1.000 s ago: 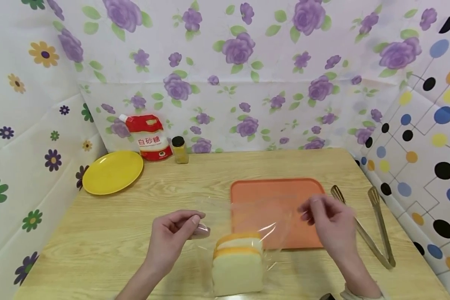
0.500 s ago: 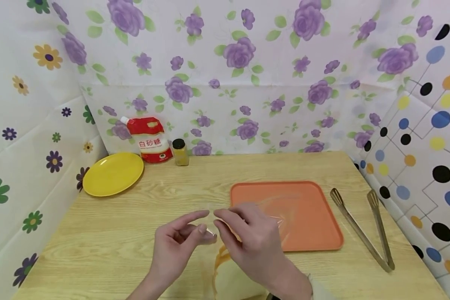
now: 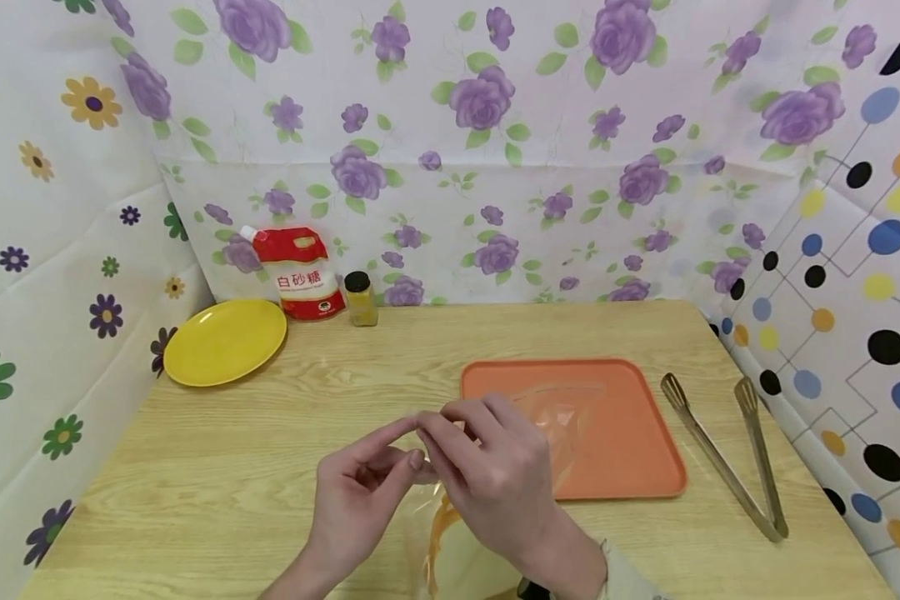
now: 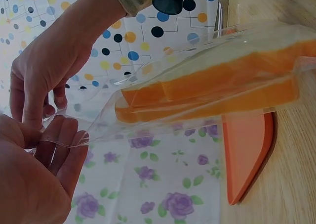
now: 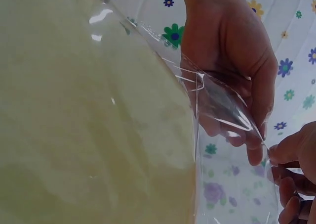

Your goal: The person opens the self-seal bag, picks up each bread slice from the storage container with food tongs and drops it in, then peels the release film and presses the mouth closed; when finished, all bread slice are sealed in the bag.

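Slices of bread [image 3: 468,558] with orange crusts lie inside a clear plastic bag [image 4: 106,120], partly hidden by the right hand in the head view. My left hand [image 3: 356,500] holds the bag's open edge between thumb and fingers. Right beside it, my right hand [image 3: 498,475] pinches the same edge, and the fingertips of both hands meet. In the left wrist view the bread [image 4: 197,95] hangs raised above the table, with the bag's mouth drawn toward the hands. A bread face [image 5: 98,110] fills much of the right wrist view.
An orange tray [image 3: 622,433] lies behind the right hand, with metal tongs [image 3: 727,467] spread open to its right. At the back left are a yellow plate [image 3: 225,342], a red-and-white sugar pouch [image 3: 300,275] and a small black-capped jar [image 3: 361,300].
My right hand has come left from the bag's far side to my left hand, and its fingers close in on the bag's edge. The left hand has barely moved.
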